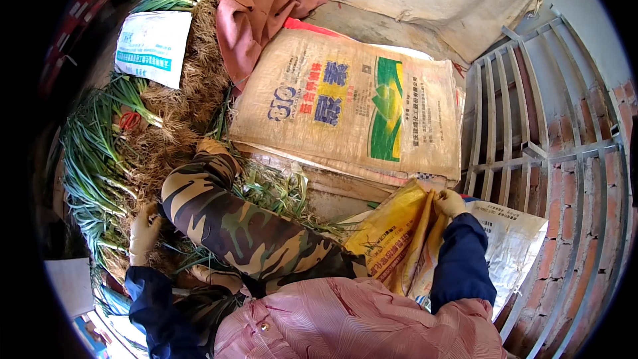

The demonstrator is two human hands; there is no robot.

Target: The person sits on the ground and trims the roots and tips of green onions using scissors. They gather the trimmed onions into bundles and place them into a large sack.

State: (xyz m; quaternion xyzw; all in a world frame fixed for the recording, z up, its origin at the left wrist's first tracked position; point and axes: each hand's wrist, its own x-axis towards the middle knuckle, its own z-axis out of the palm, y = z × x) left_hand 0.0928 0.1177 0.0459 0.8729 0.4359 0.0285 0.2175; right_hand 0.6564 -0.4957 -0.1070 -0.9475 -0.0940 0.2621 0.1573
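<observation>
at the far left, a large heap of long green-leaved onions with tangled brown roots [96, 159] is piled, with its leaves turned outward and its roots inward. the left hand [143, 234], covered by a pale glove, is held low against the root side of the heap; its fingers are pointed forward, away from the body, and its forearm is wrapped in a dark blue sleeve [156, 309]. whether anything is gripped by it cannot be told. farther forward, the heap is partly covered by a white printed sheet [153, 48]. to the right, a bent leg in camouflage trousers [249, 226] is extended beside the roots, and loose green and yellowed leaves [274, 189] are scattered past it. in the middle, flat tan woven sacks [345, 103] are stacked. nearer the body, a crumpled yellow woven sack [392, 229] is held up by its edge in the right hand [452, 205], also gloved, with the fingers curled closed and the forearm angled forward. just beside that hand, a whitish printed sack [512, 242] is spread before a grey metal rack [508, 106].
</observation>
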